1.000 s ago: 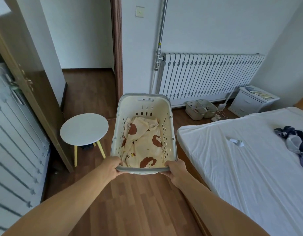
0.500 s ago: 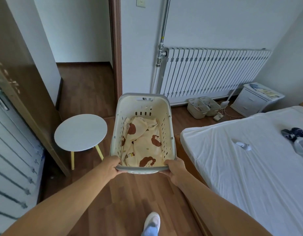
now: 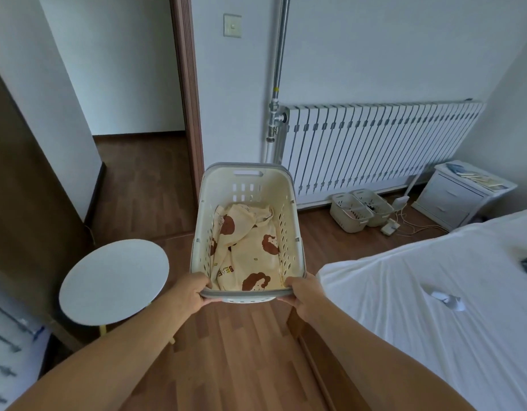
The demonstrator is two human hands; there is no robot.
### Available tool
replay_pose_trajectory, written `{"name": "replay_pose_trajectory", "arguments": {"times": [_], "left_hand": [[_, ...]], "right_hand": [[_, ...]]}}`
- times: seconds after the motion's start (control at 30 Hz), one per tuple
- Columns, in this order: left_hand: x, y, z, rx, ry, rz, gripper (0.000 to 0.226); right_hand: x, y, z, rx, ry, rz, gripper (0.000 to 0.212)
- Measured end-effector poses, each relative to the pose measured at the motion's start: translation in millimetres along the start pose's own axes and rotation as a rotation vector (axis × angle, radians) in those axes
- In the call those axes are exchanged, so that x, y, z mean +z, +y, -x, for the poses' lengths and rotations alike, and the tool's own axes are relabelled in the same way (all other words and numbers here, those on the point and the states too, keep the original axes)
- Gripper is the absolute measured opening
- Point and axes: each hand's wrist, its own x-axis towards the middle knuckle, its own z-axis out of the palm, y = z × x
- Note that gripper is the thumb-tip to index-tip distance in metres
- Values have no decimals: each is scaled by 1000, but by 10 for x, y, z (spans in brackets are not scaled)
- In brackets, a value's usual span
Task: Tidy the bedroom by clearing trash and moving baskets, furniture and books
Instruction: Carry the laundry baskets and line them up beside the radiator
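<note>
A cream laundry basket (image 3: pixel 247 182) with a grey rim hangs in front of me above the wooden floor. Inside it lies a cream cloth (image 3: pixel 250 256) printed with brown bears. My left hand (image 3: pixel 187 295) grips the near rim at its left corner, and my right hand (image 3: pixel 306 293) grips the same rim at its right corner. Both arms reach forward from the bottom of the view.
A round white stool (image 3: pixel 114 281) stands to the left, beside a brown door (image 3: pixel 28 209). A bed (image 3: pixel 434 307) with a white sheet fills the right. Two small baskets (image 3: pixel 361 212) sit under the radiator (image 3: pixel 381 146), near a white nightstand (image 3: pixel 458 194). An open doorway (image 3: pixel 137 114) lies ahead left.
I have walked forward with the basket; the wall, radiator and doorway are closer, and the stool has slid nearer on my left. Both hands keep the same grip.
</note>
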Motion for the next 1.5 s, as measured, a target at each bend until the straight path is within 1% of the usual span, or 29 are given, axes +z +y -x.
{"name": "replay_pose_trajectory", "arguments": {"times": [0.07, 0.17, 0.3, 0.43, 0.53, 0.73, 0.97, 1.07, 1.13, 1.27, 1.5], "left_hand": [[172, 90, -88, 19, -7, 11, 46], [412, 182, -237, 10, 8, -12, 43], [663, 329, -536, 4, 15, -61, 54], [907, 536, -858, -9, 1, -104, 52], [1078, 723, -1088, -10, -22, -139, 47], [1438, 1409, -1726, -1, -98, -182, 48], [1745, 2309, -2328, -13, -147, -223, 55], [1876, 2589, -2552, -27, -165, -256, 56], [1965, 2692, -2638, -32, -173, -277, 58], [2183, 2841, -2838, -51, -207, -284, 62], [2662, 2989, -3166, -102, -199, -331, 57]], "right_hand": [[-28, -147, -164, -14, -1, -20, 39], [-81, -270, -411, 1, 6, -44, 37], [-99, -389, -684, 35, 35, -52, 39], [-64, -537, -979, 48, 61, -65, 35], [1, -685, -1187, 43, 87, -79, 36], [362, -1163, -1816, 33, 145, -103, 42], [878, -1722, -2391, 36, 183, -163, 33], [1032, -1876, -2588, 25, 212, -177, 35], [1068, -1945, -2685, 20, 241, -178, 36], [1073, -2088, -2875, 41, 268, -191, 30], [943, -2288, -3333, 81, 314, -210, 31]]}}
